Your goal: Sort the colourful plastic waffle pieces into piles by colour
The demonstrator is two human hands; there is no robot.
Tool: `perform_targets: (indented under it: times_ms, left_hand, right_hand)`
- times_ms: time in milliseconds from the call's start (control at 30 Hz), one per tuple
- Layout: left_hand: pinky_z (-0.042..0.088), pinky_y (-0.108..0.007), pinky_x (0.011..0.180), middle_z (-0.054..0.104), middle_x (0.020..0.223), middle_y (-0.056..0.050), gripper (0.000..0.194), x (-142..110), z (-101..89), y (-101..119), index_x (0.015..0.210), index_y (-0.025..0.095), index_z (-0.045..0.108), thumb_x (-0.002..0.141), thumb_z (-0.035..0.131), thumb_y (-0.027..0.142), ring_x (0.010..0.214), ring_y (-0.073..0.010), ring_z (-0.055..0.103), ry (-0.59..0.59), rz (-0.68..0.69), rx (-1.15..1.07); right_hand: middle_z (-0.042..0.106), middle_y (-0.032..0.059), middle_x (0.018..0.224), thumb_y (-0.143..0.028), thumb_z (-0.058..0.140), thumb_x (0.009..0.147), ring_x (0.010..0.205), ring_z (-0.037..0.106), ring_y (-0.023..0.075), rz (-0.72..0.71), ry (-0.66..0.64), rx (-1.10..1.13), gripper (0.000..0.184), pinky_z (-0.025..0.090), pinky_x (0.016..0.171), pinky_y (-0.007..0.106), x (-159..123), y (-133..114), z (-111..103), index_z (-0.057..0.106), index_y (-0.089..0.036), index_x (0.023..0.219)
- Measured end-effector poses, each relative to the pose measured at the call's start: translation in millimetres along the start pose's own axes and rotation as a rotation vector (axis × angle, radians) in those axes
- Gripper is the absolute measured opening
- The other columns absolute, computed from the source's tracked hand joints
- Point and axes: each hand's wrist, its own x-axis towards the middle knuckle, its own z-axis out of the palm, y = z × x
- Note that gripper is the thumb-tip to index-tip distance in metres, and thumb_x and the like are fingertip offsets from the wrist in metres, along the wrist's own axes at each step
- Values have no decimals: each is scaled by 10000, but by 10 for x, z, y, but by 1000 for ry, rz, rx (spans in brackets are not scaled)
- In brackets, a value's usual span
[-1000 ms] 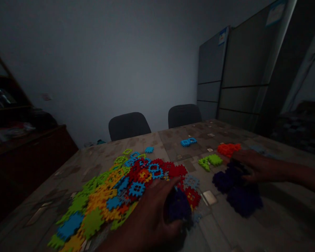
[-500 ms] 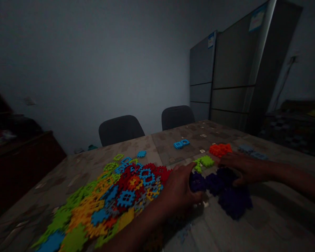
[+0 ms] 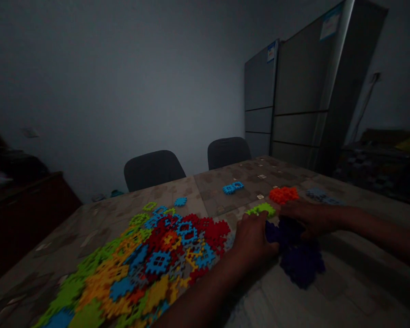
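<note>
- Bearings: 12 o'clock points away from the wearer across the worktop [image 3: 358, 278].
- Purple tiles [image 3: 302, 266]: one dark, interlocked cluster at the near right of the worktop. Its long axis runs from 10 o'clock to 4 o'clock. Tile count: several; poor light prevents an exact count.
- Right hand [image 3: 312, 217]: lies at the 12 o'clock end of the cluster, and is the nearer hand. Its fingers [image 3: 294, 210] are pressed together and bear on the top tiles. A pinch cannot be confirmed.
- Left hand [image 3: 254, 239]: lies at 9 o'clock from the cluster, just beside its edge. Its fingers [image 3: 264, 228] are curled and closed together. Any held item is hidden from view.
- Green tiles [image 3: 261, 209]: one small group, touching or just beyond the left hand at 12 o'clock. Exact count unclear.
- Orange tiles [image 3: 283, 195]: one clump at 10 o'clock from the right hand. Exact count unclear.
- Blue tiles [image 3: 233, 188]: two, joined, farther out at 11 o'clock from the left hand.
- Grey-blue tiles [image 3: 323, 195]: one dim row at 1 o'clock from the right hand. Exact count unclear.
- Mixed heap [image 3: 157, 262]: one large spread of multicoloured tiles at 9 o'clock from the left hand; too many to count.
- Chairs [image 3: 153, 171]: two, beyond the far edge of the worktop.
</note>
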Motion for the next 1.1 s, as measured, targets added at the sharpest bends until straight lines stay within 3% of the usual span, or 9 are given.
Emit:
perform_targets:
  times_ms: [233, 400, 567, 667, 800, 1100]
  left_hand:
    - [449, -498, 1151, 647, 1410, -163, 808, 52, 83, 77, 1512, 156, 532, 780, 816, 348, 1304, -388, 566, 12, 13, 46]
    - [445, -560, 1138, 636, 1405, -197, 845, 83, 136, 123, 1527, 157, 518, 775, 842, 366, 1317, -424, 553, 10, -4, 60]
    - [370, -547, 1211, 561, 1522, -182, 922, 39, 84, 105, 1564, 167, 476, 779, 874, 442, 1415, -405, 483, -5, -15, 13]
    - [369, -498, 1220, 541, 1552, -165, 831, -47, 1, 9, 1555, 157, 490, 837, 831, 398, 1444, -371, 463, 2, -34, -30]
    - [434, -395, 1168, 615, 1470, -153, 646, -172, -64, -167, 1496, 130, 559, 888, 747, 243, 1363, -312, 555, 8, -69, -71]
    - [450, -400, 1141, 678, 1382, -136, 508, -300, -28, -185, 1401, 139, 651, 895, 689, 162, 1307, -315, 598, 4, -119, -104]
  right_hand:
    - [675, 219, 1294, -266, 728, 625, 1224, 611, 440, -15, 9, 4, 707, 451, 1071, 608, 18, 41, 2, 666, -120, 1314]
    - [659, 225, 1343, -261, 736, 613, 1288, 574, 454, -15, -7, 8, 760, 400, 1118, 629, 44, 73, 17, 653, -116, 1354]
    - [625, 207, 1429, -275, 749, 614, 1356, 534, 453, 0, -4, 28, 834, 387, 1142, 617, -26, 101, -5, 623, -151, 1429]
    - [632, 179, 1449, -326, 764, 642, 1375, 529, 455, -20, 49, 83, 824, 377, 1155, 621, -102, 105, -29, 628, -188, 1443]
    - [627, 181, 1472, -338, 776, 641, 1385, 524, 471, -15, 66, 99, 807, 367, 1162, 629, -136, 72, -42, 657, -191, 1426]
    - [600, 188, 1503, -337, 776, 682, 1420, 489, 458, 3, 37, 73, 788, 329, 1184, 647, -124, 25, -79, 638, -189, 1443]
